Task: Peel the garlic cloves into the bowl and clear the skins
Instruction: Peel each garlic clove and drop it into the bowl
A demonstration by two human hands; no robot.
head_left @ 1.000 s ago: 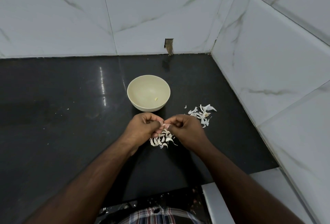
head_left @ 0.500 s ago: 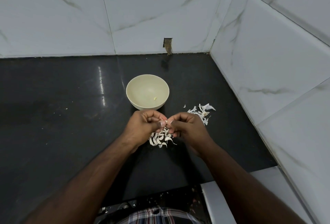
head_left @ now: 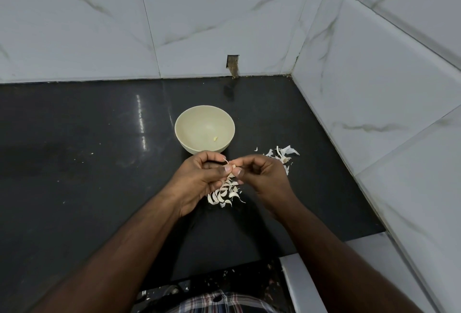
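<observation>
A cream bowl (head_left: 183,135) stands on the black counter with one small peeled clove (head_left: 215,139) lying inside. Just in front of it, my left hand (head_left: 199,180) and my right hand (head_left: 264,175) meet and pinch one garlic clove (head_left: 232,164) between fingertips, a strip of skin curling off its top. Under my hands lies a heap of unpeeled garlic cloves (head_left: 224,194). A pile of loose skins (head_left: 282,155) sits to the right of the bowl, partly hidden by my right hand.
The black counter (head_left: 87,163) ends at white marble-look tiled walls behind and on the right (head_left: 374,88). A small dark notch (head_left: 233,65) marks the back wall. The counter's front edge lies below my forearms, with a white ledge (head_left: 299,282) at the lower right.
Both hands have lifted slightly toward the bowl with the clove between them. A strip of skin now stands off the clove. The bowl and piles have not moved.
</observation>
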